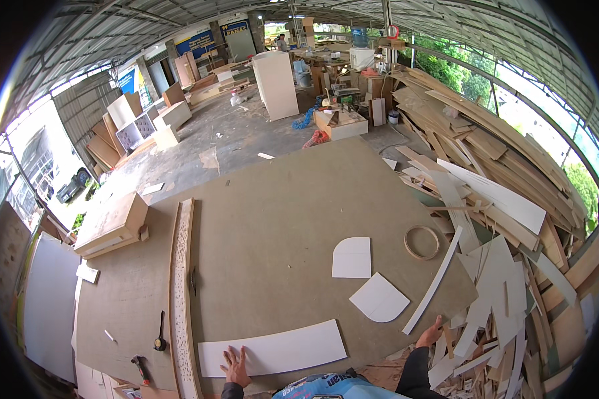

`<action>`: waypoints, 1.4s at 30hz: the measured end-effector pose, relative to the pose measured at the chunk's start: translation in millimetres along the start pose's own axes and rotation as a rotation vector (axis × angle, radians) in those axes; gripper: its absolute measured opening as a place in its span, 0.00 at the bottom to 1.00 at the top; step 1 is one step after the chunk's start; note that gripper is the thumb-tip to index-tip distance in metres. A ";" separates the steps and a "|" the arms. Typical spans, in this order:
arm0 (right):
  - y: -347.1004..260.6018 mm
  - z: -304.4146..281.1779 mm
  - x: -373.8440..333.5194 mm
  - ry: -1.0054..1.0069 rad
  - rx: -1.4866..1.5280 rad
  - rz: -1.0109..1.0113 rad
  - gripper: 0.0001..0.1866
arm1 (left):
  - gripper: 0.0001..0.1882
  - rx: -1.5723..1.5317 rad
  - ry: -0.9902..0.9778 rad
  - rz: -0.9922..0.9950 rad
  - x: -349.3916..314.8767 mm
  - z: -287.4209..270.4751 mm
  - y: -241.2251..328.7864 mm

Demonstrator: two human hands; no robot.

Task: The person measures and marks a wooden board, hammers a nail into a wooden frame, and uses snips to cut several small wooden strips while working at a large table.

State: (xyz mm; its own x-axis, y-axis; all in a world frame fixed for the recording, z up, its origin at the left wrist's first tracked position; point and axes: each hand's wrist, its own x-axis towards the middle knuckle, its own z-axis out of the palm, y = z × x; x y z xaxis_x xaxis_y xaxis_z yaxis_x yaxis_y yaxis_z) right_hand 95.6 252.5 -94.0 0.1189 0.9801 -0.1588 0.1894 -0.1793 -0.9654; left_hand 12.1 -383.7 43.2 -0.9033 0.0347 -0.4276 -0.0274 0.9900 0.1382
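Observation:
My left hand (235, 366) lies flat with spread fingers on the left part of a long white board (293, 349) at the table's near edge. My right hand (430, 332) is at the near right edge of the table, its fingers stretched out and nothing visible in them. Just beyond it lies a narrow white strip (435, 279), set at a slant. Two white panels with a rounded corner, one farther off (353, 258) and one nearer (380, 298), rest on the brown tabletop (266, 266). A ring-shaped roll of edging (422, 243) sits to their right.
A long perforated wooden rail (182, 292) crosses the table's left part. Left of it are a tape measure (160, 341), a hammer (140, 370) and a wooden box (116, 223). Offcuts (499, 279) pile up at the right. A tall white cabinet (275, 86) stands beyond the table.

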 end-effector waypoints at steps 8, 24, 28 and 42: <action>-9.6 -1.5 -4.0 -0.024 0.032 0.038 0.34 | 0.69 0.017 0.013 0.004 7.0 -0.8 -7.9; -9.2 1.0 -5.5 -0.003 0.066 -0.013 0.33 | 0.65 -0.002 0.030 -0.010 12.1 -6.5 -18.7; -11.1 -1.8 -7.0 -0.022 0.068 -0.086 0.33 | 0.64 -0.014 0.001 -0.019 13.9 -8.9 -17.5; -7.5 -1.1 -4.4 -0.020 0.036 -0.003 0.38 | 0.66 -0.035 0.030 0.006 28.0 -2.2 -37.1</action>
State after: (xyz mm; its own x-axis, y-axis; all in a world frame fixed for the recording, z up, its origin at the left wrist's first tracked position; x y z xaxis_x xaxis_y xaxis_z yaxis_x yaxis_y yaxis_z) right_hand 94.7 249.4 -85.9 0.0992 0.9822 -0.1597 0.1541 -0.1737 -0.9727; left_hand -13.1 -419.7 28.1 -0.9158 0.0357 -0.4001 -0.0367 0.9844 0.1718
